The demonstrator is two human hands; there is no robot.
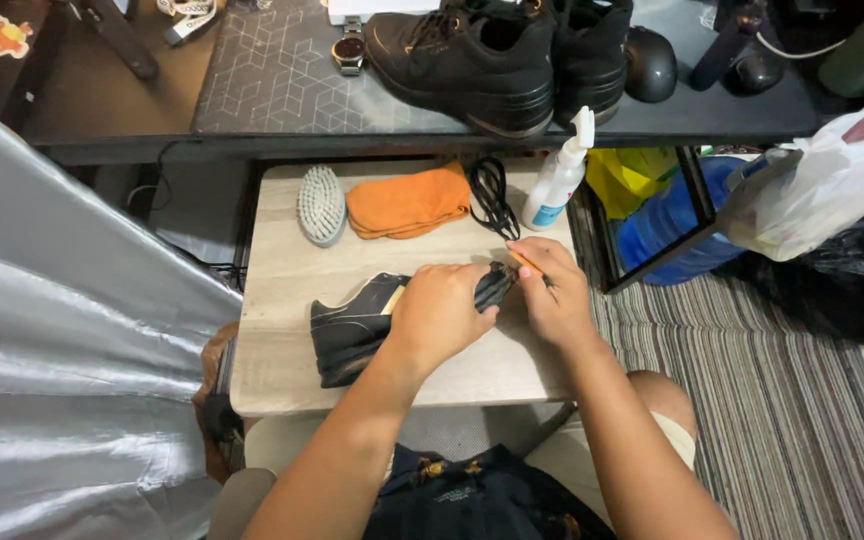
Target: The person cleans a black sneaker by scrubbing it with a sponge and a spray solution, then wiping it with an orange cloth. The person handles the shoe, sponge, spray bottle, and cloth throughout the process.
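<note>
Black shoe (352,330) lies on its side at the middle of the low table (282,270), under your hands. Your left hand (439,312) wraps its fingers around the shoe's upper. Your right hand (555,290) pinches a thin orange-tipped tool (526,262) against the shoe's toe. At twelve o'clock from the shoe lie a brush (321,204), orange cloth (409,201), cord (492,195) and spray bottle (559,175).

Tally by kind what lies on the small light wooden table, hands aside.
Black shoe: 1
Scrub brush: 1
Orange cloth: 1
Black laces: 1 bundle
Spray bottle: 1
Total: 5, on the table
</note>
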